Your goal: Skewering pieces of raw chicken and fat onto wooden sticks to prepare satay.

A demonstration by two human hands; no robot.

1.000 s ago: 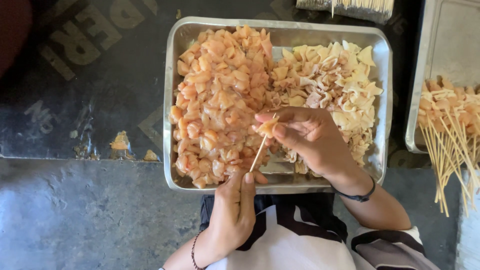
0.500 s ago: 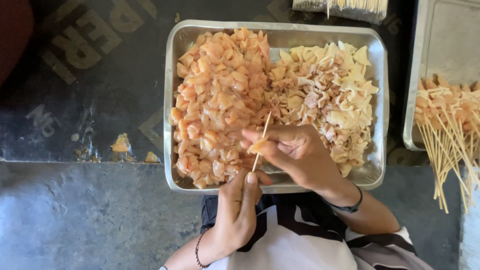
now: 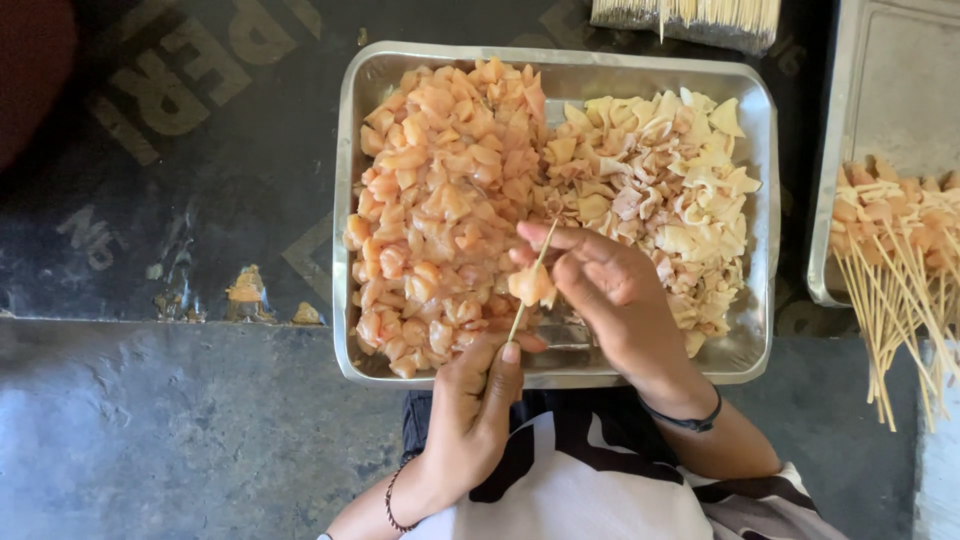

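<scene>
The left hand (image 3: 470, 415) is curled, its thumb and forefinger pinched at the near edge of the metal tray (image 3: 560, 375), wrist bent inward. The right hand (image 3: 610, 290) reaches over the tray's near half, fingertips (image 3: 530, 255) pinched together, forearm angling back right.

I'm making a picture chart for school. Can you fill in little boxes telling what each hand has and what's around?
Left hand: grips the lower end of a thin wooden skewer
Right hand: pinches a raw meat piece threaded on the skewer
Steel tray: pink meat chunks left, paler skin pieces right
Far right: filled skewers in a second tray
Top: bundle of bare sticks
</scene>
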